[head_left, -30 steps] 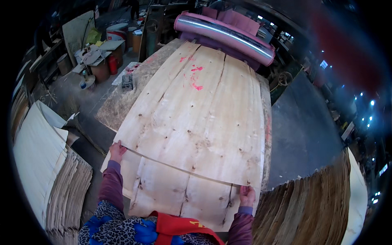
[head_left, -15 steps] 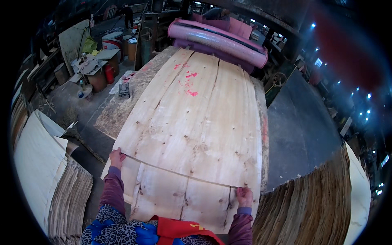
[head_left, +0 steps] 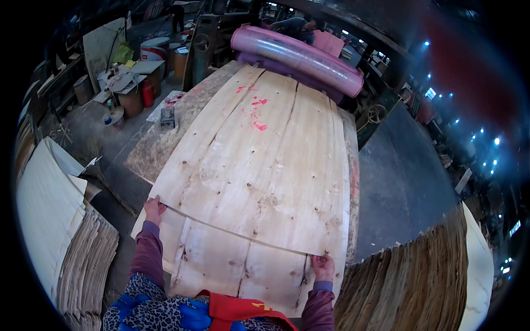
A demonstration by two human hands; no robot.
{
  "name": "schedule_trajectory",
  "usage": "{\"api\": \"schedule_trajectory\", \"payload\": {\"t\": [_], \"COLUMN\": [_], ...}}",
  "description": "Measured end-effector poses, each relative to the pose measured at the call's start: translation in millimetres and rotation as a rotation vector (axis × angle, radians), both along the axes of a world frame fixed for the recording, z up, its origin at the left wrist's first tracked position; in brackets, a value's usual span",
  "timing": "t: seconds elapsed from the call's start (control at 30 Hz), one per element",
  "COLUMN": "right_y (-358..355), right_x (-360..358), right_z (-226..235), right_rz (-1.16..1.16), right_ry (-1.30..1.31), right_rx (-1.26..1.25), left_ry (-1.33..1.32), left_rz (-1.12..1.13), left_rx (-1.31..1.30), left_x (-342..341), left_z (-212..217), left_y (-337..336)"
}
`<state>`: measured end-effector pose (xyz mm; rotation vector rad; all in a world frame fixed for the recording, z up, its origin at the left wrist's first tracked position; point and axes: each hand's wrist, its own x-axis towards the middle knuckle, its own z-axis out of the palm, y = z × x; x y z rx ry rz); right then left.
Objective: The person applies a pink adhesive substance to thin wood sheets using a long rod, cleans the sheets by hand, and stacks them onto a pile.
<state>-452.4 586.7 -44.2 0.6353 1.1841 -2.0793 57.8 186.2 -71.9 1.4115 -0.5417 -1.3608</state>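
A large pale wood veneer sheet [head_left: 243, 165] with knots, long cracks and red smears stretches away from me to a pink roller [head_left: 298, 58]. My left hand [head_left: 154, 210] pinches its near left corner, fingers closed on the edge. At the near right, my right hand [head_left: 323, 268] grips the same edge. Below it lies another veneer sheet [head_left: 221, 259], its near part showing between my arms. The far edge of the top sheet ends at the roller, where I cannot see past it.
Stacked veneer [head_left: 85, 265] stands at the left, another veneer stack [head_left: 408, 276] at the right. Beyond the left stack are drums [head_left: 154, 49], a red cylinder [head_left: 147, 94] and a small dark block [head_left: 168, 117]. A handwheel [head_left: 376, 114] sits beside the roller; a person [head_left: 298, 27] is behind it.
Both hands keep hold of the veneer sheet and appear slightly farther left in the picture. The person behind the roller has come more into view.
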Motion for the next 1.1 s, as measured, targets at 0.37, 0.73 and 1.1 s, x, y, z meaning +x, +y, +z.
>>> {"api": "schedule_trajectory", "payload": {"t": [0.37, 0.73, 1.1], "right_y": [-5.8, -4.9, -17.6], "right_x": [-3.1, 0.8, 13.2], "right_z": [-2.8, 3.0, 1.1], "right_rz": [-0.02, 0.049, -0.033], "right_ry": [0.006, 0.007, -0.006], "right_rx": [-0.041, -0.033, -0.066], "left_ry": [-0.028, 0.014, -0.015], "left_rz": [-0.002, 0.007, -0.015], "left_rx": [-0.001, 0.003, 0.018], "left_x": [0.7, -1.0, 2.3], "left_z": [-5.6, 4.7, -0.8], "left_y": [-0.9, 3.0, -1.0]}}
